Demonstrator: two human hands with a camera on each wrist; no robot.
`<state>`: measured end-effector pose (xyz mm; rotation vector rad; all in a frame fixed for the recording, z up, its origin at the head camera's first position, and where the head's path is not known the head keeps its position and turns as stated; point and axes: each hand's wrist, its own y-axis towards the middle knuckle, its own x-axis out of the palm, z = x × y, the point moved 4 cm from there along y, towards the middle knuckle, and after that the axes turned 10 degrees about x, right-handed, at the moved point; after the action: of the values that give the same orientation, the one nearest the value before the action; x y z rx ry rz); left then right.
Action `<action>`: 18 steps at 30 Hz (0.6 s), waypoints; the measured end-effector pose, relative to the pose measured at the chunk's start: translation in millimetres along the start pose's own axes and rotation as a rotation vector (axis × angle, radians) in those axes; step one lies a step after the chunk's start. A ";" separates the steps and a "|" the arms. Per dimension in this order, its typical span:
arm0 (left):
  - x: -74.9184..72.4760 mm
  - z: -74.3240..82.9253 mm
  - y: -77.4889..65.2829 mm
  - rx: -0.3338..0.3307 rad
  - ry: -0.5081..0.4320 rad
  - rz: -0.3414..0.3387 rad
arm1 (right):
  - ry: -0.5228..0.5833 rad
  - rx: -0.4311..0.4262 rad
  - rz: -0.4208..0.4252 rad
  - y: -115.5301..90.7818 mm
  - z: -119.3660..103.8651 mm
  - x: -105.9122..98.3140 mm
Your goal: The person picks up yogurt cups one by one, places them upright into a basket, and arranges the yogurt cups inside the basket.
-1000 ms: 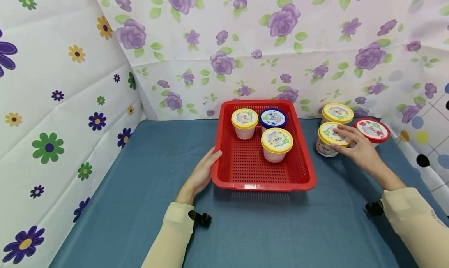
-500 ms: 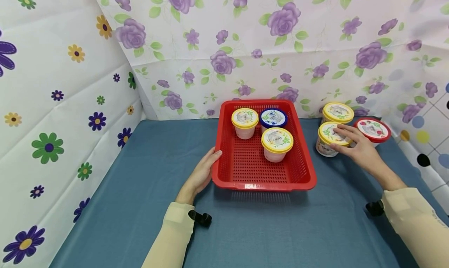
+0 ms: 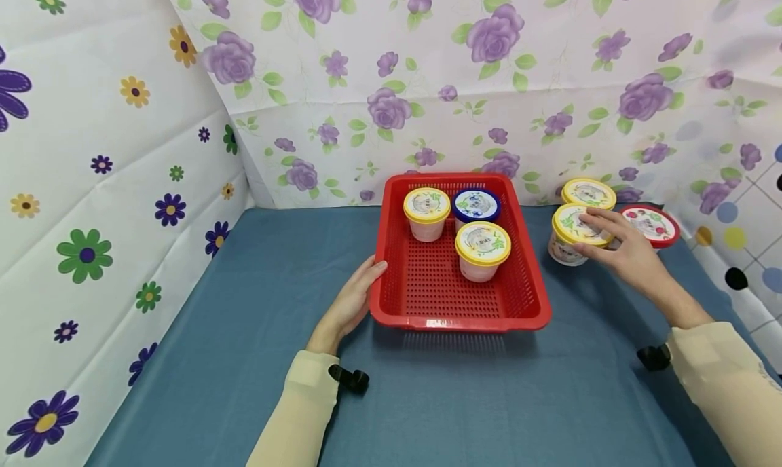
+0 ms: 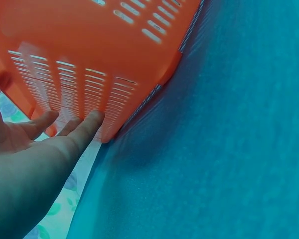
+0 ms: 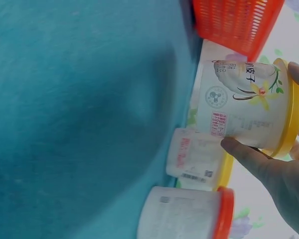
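Note:
My right hand (image 3: 635, 260) grips a yellow-lidded paper tub (image 5: 244, 107) near its lid, thumb and fingers on opposite sides. The right wrist view shows its base raised off the cloth, with a vanilla-flower print on its side. A second yellow-lidded tub (image 3: 589, 193) stands behind it, and a red-lidded tub (image 3: 650, 224) to the right. My left hand (image 3: 345, 304) holds the left rim of a red perforated basket (image 3: 452, 304), thumb over the edge and fingers (image 4: 87, 127) against the outer wall. Inside are two yellow-lidded tubs (image 3: 482, 243) and one blue-lidded tub (image 3: 475, 206).
A blue cloth (image 3: 275, 277) covers the table. Flower-printed sheets (image 3: 342, 73) hang behind it and along the left side. A dotted white sheet (image 3: 742, 229) borders the right. Both wrists carry small black cameras (image 3: 349, 379).
The yellow-lidded tub under my right hand has risen slightly from the cloth, the hand moving up with it. My left hand and the basket have stayed in place.

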<state>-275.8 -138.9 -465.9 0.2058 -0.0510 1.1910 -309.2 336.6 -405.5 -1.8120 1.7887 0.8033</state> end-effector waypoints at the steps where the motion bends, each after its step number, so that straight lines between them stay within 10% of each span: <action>1: 0.2 -0.1 0.2 0.000 0.001 0.001 | 0.004 -0.006 -0.001 0.0 -2.1 -0.6; 18: 0.5 -0.3 0.6 -0.015 -0.007 0.022 | 0.003 -0.020 -0.015 0.6 -20.2 -6.6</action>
<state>-276.1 -138.2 -466.1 0.1968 -0.0681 1.2115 -308.0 327.5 -386.4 -1.8382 1.7731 0.8154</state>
